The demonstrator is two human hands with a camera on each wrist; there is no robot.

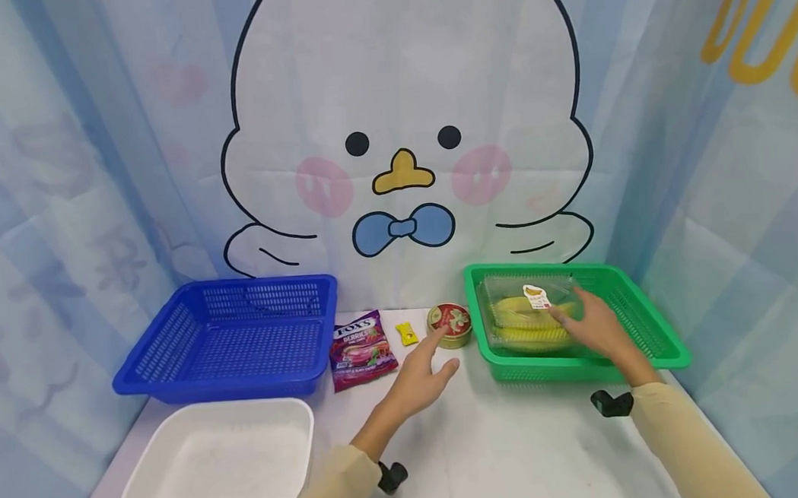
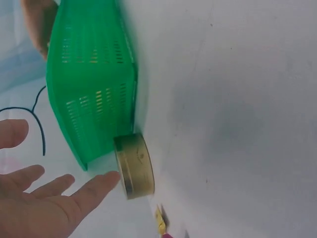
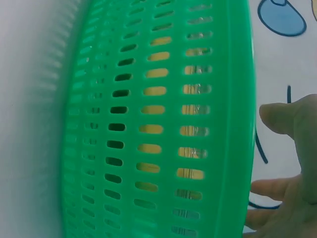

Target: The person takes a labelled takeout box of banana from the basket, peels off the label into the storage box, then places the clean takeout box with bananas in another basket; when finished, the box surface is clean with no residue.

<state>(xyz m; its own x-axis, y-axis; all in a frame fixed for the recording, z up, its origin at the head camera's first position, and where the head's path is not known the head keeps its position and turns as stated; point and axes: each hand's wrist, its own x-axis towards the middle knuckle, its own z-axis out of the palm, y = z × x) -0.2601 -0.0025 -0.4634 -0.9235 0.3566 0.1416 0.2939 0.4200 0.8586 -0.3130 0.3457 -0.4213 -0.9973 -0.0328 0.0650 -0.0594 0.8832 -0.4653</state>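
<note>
A clear plastic box of bananas (image 1: 523, 325) with a white label lies inside the green basket (image 1: 666, 354). Over its right end is my right hand (image 1: 599, 328), thumb and fingers spread; whether they touch the box cannot be told. In the right wrist view the basket rim partly hides those fingers. My left hand (image 1: 417, 381) is held above the table with fingers extended and apart. Its fingertips overlap the round gold tin (image 1: 450, 337) with a red lid in the head view, and one reaches the tin (image 2: 136, 166) or nearly so in the left wrist view.
Left of the tin lie a small yellow wrapped candy (image 1: 407, 334) and a purple FOX'S berries bag (image 1: 360, 352). A blue basket (image 1: 222, 389) stands at the back left, with a white tray (image 1: 302, 453) in front. A printed curtain (image 1: 395, 74) hangs behind.
</note>
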